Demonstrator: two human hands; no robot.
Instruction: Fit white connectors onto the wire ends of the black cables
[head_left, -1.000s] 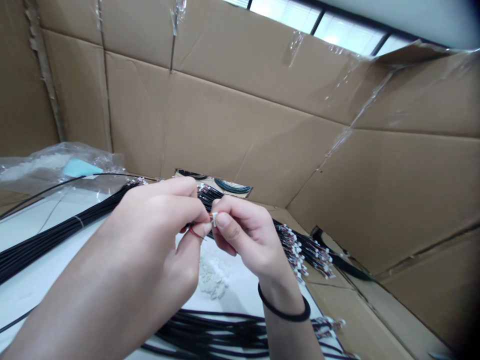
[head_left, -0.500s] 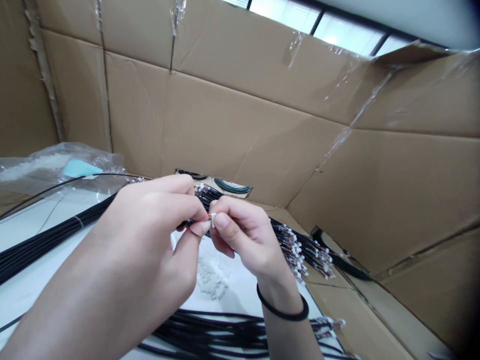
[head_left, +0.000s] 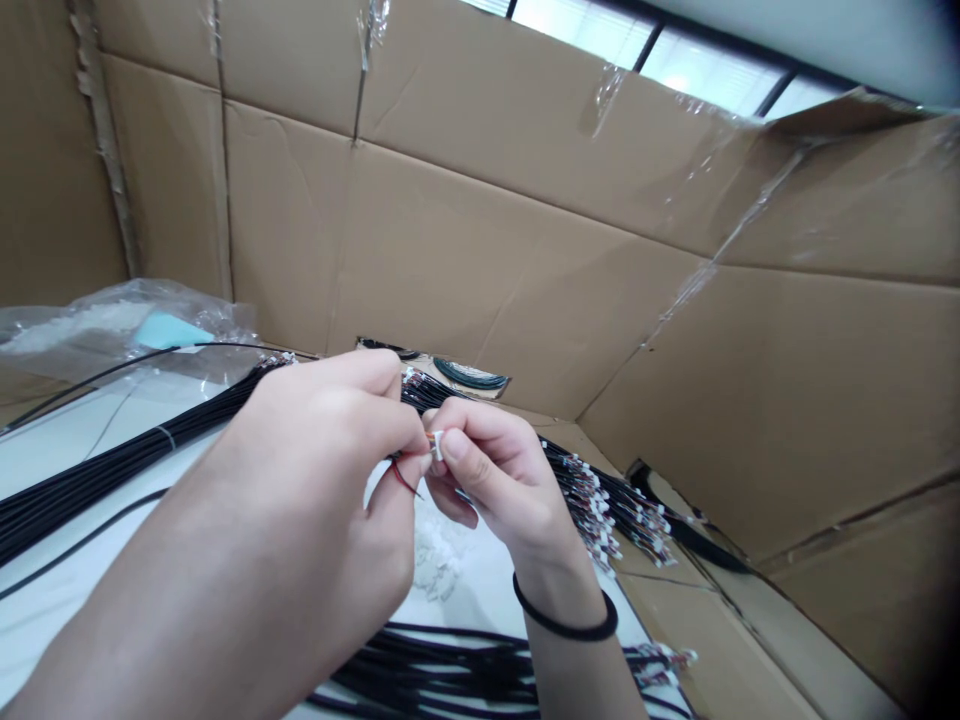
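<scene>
White connector (head_left: 436, 445) sits at the center of the view, pinched between the thumb and forefinger of the right hand (head_left: 495, 480). From left to right: black cable bundle (head_left: 112, 480) lies at 9 o'clock on a white sheet (head_left: 45, 630); left hand (head_left: 315, 450) is closed on thin wires, with red wire (head_left: 401, 478) below its fingertips; terminated wire bundle (head_left: 607, 505) lies at 4 o'clock; cardboard wall (head_left: 450, 230) stands at 12 o'clock.
</scene>
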